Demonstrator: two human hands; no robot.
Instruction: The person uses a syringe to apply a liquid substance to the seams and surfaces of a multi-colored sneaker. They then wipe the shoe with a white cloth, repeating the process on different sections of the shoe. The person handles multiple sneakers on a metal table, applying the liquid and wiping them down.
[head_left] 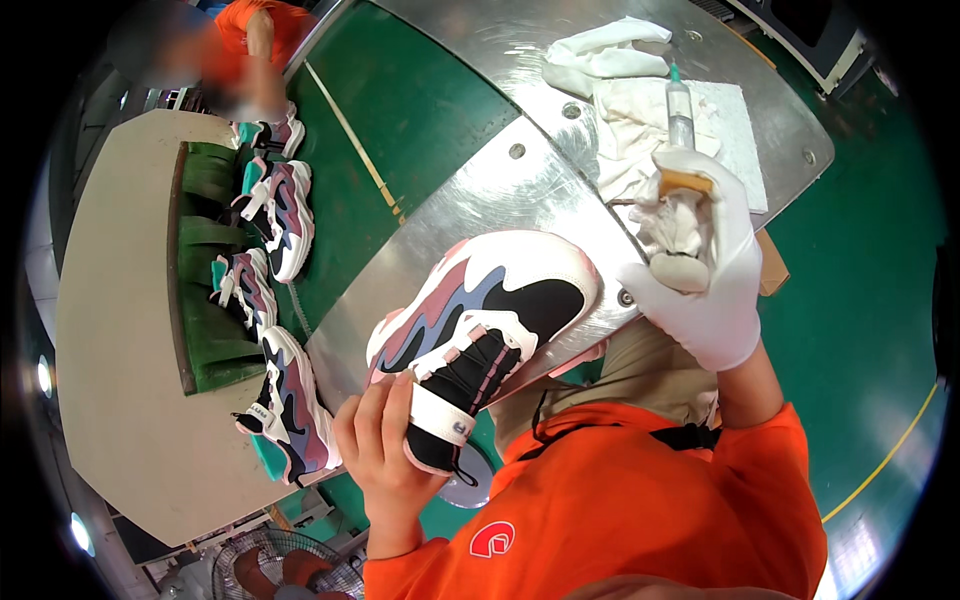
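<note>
A chunky sneaker [480, 310] in white, black, pink and blue rests on the metal table, tilted, its toe pointing away to the right. My bare left hand [385, 440] grips it at the heel and ankle collar, beside the white strap. My right hand [705, 300], in a white glove, curls around a wad of white cloth [672, 228] with a tan-orange strip at its top; what is inside the wad is hidden. Just beyond the gloved fingers is a clear syringe [680, 112] with a green tip, over a crumpled white cloth [625, 125].
A white glove [605, 50] and a white pad [740, 130] lie on the metal table [460, 200]. On the left, several matching sneakers [290, 215] lean along a green rack [195, 300] on a beige board [110, 350]. Another person [265, 30] in orange is at the far left. A fan [275, 565] stands below.
</note>
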